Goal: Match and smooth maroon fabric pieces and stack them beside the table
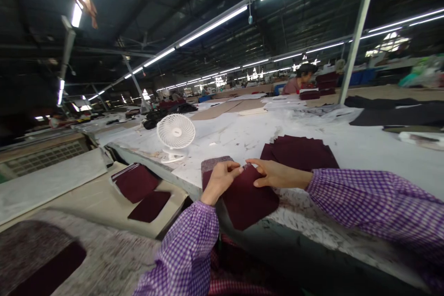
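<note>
A maroon fabric piece (251, 201) hangs tilted over the near edge of the white table, its upper edge between my two hands. My left hand (222, 176) is closed in a pinch at that edge, on the left. From the right, my right hand (279, 174) grips the same piece, forefinger at the upper edge and thumb lower on its face. Beneath and behind my left hand lies a grey-flecked fabric piece (217, 161), partly hidden. A fanned stack of maroon pieces (301, 151) rests on the table just beyond my right hand.
A small white fan (175, 133) stands on the white table (236, 132). To the left, more maroon pieces (138, 182) lie on a beige surface (86, 194). Dark cloth (398, 115) lies at right, near a metal post (359, 32). Another person (294, 84) sits farther back.
</note>
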`<state>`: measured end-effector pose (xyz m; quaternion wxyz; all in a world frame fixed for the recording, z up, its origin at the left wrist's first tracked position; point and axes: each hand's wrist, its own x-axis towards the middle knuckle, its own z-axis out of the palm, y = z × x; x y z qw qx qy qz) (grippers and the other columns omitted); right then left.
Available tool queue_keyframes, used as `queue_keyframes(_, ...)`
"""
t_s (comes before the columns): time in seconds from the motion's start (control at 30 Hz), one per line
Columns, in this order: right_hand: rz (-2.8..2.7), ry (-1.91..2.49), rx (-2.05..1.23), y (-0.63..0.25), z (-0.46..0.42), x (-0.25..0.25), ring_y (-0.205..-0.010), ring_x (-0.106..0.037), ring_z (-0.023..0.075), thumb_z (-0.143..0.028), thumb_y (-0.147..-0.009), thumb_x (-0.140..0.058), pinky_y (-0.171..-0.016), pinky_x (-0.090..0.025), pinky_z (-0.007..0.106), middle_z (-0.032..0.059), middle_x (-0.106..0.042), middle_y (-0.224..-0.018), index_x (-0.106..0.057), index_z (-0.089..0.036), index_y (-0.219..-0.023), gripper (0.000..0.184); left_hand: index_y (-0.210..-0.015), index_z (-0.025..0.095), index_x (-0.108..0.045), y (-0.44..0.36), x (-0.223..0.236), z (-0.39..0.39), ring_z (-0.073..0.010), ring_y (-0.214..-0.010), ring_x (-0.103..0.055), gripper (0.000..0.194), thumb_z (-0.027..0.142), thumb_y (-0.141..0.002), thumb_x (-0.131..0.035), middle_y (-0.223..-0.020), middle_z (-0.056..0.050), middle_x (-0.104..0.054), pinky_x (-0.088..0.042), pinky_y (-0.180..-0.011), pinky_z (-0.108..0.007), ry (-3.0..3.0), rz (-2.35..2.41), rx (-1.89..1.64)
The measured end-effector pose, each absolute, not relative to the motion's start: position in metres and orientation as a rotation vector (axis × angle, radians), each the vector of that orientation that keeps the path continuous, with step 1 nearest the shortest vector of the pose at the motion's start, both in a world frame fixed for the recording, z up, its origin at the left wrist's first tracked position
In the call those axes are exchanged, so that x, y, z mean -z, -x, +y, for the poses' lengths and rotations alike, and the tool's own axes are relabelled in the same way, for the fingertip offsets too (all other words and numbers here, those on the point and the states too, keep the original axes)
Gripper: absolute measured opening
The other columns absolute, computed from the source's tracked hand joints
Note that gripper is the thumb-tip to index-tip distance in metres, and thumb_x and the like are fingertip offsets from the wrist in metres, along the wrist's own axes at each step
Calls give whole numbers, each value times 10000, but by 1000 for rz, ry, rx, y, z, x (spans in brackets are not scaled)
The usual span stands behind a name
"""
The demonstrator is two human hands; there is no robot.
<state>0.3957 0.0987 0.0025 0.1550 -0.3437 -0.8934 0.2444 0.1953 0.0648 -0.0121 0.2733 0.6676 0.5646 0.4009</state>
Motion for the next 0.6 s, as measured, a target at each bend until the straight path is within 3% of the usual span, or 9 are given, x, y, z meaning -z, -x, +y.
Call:
queue_keyframes(0.1, -2592, 1036, -442, -402, 97, -1, -821, -590, 202, -280, -769, -630, -728, -441, 297, 99, -640, -943, -377, -96, -1368, 677, -850, 176, -723, -211, 20, 65, -167, -792, -630, 147, 188, -747, -619, -847, -30, -711, -460, -747, -274, -1921, 1649, -1102)
queue_keyframes(0.2, -2572, 1010, -147, -410, 98, 2, -844, -575, 192, -271, -817, -580, -752, -422, 290, 80, -635, -952, -537, -157, -1234, 434, -884, 207, -728, -218, 25, 62, -173, -850, -613, 194, 132, -768, -591, -903, -28, -695, -443, -794, -290, -2125, 1747, -1033)
queue_keyframes(0.3, -2626, 960, -52, -415, 98, 3, -785, -561, 164, -245, -854, -522, -706, -408, 266, 63, -610, -919, -658, -193, -1057, 250, -948, 229, -721, -219, 28, 60, -173, -875, -593, 236, 129, -792, -575, -907, -31, -675, -438, -795, -286, -2253, 1777, -953)
queue_keyframes(0.47, -2684, 887, -2, -415, 95, 3, -765, -527, 148, -221, -871, -483, -662, -377, 247, 46, -575, -834, -702, -205, -852, 220, -994, 252, -714, -219, 30, 56, -174, -886, -566, 259, 149, -839, -533, -892, -30, -652, -432, -786, -277, -2378, 1776, -909)
queue_keyframes(0.6, -2699, 878, -5, -415, 96, 4, -767, -528, 146, -212, -877, -477, -664, -373, 249, 38, -569, -810, -699, -205, -833, 226, -1003, 281, -713, -221, 30, 50, -173, -863, -534, 312, 152, -885, -455, -865, -31, -628, -423, -752, -267, -2541, 1749, -862)
